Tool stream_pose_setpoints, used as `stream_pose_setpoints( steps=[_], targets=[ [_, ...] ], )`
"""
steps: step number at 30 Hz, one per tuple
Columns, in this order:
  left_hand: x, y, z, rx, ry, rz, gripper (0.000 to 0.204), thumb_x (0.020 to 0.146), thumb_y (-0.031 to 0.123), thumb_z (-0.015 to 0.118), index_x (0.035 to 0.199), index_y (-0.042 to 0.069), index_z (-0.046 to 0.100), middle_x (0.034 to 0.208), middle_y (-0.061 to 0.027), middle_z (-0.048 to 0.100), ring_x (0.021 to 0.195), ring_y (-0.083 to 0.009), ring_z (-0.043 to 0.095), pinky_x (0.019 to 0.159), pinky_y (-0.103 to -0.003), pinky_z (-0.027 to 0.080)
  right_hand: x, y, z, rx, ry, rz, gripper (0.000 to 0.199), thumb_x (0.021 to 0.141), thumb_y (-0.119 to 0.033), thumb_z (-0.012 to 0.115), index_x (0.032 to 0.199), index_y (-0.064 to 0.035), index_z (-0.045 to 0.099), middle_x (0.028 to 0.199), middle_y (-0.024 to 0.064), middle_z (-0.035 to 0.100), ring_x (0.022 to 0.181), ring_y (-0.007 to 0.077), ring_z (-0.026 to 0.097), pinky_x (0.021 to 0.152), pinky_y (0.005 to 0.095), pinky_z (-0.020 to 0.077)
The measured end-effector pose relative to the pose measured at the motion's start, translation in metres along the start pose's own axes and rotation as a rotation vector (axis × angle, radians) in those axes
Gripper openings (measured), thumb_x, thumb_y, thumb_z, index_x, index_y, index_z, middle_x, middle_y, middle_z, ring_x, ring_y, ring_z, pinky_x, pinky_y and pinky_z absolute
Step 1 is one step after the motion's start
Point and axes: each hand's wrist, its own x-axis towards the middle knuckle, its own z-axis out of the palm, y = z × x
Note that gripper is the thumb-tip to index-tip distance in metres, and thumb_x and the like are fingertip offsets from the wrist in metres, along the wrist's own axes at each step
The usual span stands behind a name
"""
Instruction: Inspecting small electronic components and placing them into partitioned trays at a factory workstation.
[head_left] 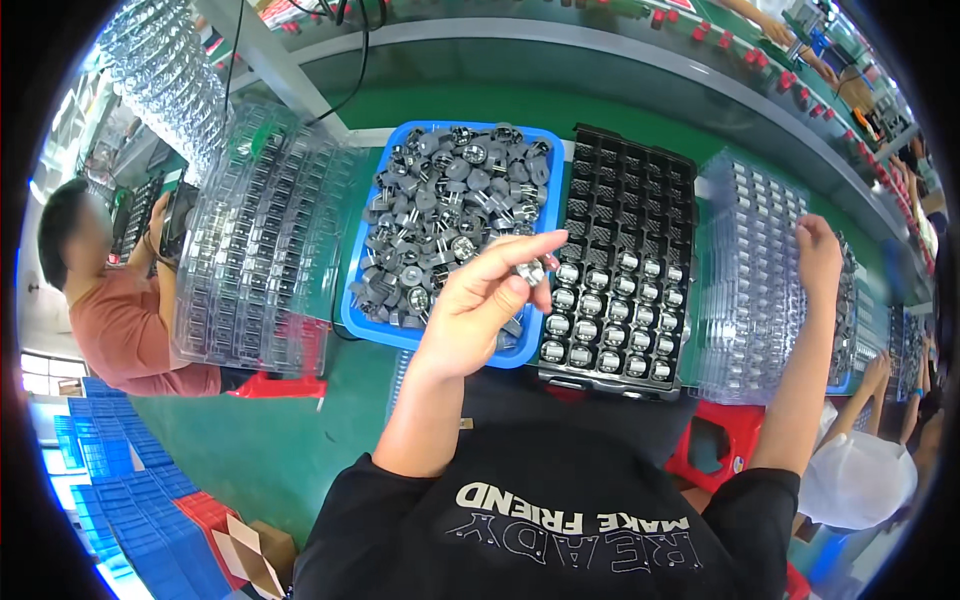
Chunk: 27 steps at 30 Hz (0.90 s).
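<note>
My left hand is pinched on a small silvery metal part, held above the right side of a blue tub. Loose grey-capped parts with metal pins or bodies are heaped in that tub. Right beside it lies a black plastic tray; silver cylindrical pieces fill pockets in its near rows, while bare pockets show in the far rows. My right hand is at the right edge of a stack of clear plastic trays with silver pieces. Its fingers are curled together, and what they hold is unclear.
To the left stands another stack of clear trays, with a person working behind it. A silver flexible duct and a grey post rise at upper left. A red stool is below on the right, near a white-capped person.
</note>
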Motion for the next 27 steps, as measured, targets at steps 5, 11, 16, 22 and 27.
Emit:
stream_pose_setpoints(
  steps=[5, 11, 16, 22, 27],
  targets=[
    [-0.011, -0.001, 0.019, -0.155, 0.036, -0.135, 0.040, 0.103, 0.009, 0.059, 0.142, -0.001, 0.055, 0.129, -0.0166, 0.061, 0.084, -0.0156, 0.061, 0.075, -0.028, 0.052, -0.074, -0.131, -0.026, 0.696, -0.211, -0.078, 0.015, 0.097, -0.005, 0.062, 0.109, 0.0019, 0.068, 0.101, 0.0065, 0.070, 0.088, 0.0134, 0.067, 0.079, 0.0263, 0.0517],
    [-0.013, -0.019, 0.033, -0.579, 0.158, -0.307, 0.030, 0.108, 0.017, 0.054, 0.134, 0.003, 0.060, 0.137, -0.0244, 0.060, 0.092, -0.0215, 0.070, 0.078, -0.033, 0.059, -0.179, -0.218, -0.004, 1.054, -0.424, -0.047, 0.024, 0.087, 0.014, 0.067, 0.109, 0.0055, 0.071, 0.107, 0.0128, 0.072, 0.094, 0.0161, 0.070, 0.084, 0.0280, 0.0570],
    [-0.014, -0.014, 0.046, -0.595, 0.105, -0.310, 0.035, 0.104, 0.014, 0.061, 0.137, 0.000, 0.058, 0.133, -0.0143, 0.063, 0.111, -0.0209, 0.066, 0.096, -0.037, 0.058, -0.208, -0.246, 0.015, 0.994, -0.267, -0.157, 0.028, 0.080, 0.012, 0.077, 0.106, 0.0045, 0.072, 0.102, 0.0104, 0.073, 0.092, 0.0153, 0.071, 0.081, 0.0284, 0.0588],
    [-0.024, -0.009, 0.056, -0.583, 0.155, -0.261, 0.044, 0.096, 0.008, 0.073, 0.136, 0.000, 0.058, 0.132, -0.0091, 0.060, 0.117, -0.0179, 0.061, 0.100, -0.033, 0.052, -0.206, -0.251, 0.030, 0.772, 0.025, -0.505, 0.031, 0.074, 0.000, 0.088, 0.101, 0.0006, 0.074, 0.094, 0.0117, 0.074, 0.084, 0.0238, 0.071, 0.073, 0.0323, 0.0569],
    [-0.026, -0.012, 0.057, -0.561, 0.146, -0.220, 0.040, 0.095, 0.009, 0.074, 0.132, -0.001, 0.059, 0.131, -0.0099, 0.060, 0.119, -0.0183, 0.059, 0.100, -0.033, 0.052, -0.206, -0.253, 0.028, 0.742, 0.050, -0.565, 0.031, 0.074, -0.002, 0.089, 0.101, -0.0006, 0.074, 0.094, 0.0126, 0.074, 0.080, 0.0250, 0.070, 0.070, 0.0321, 0.0565]
  ],
)
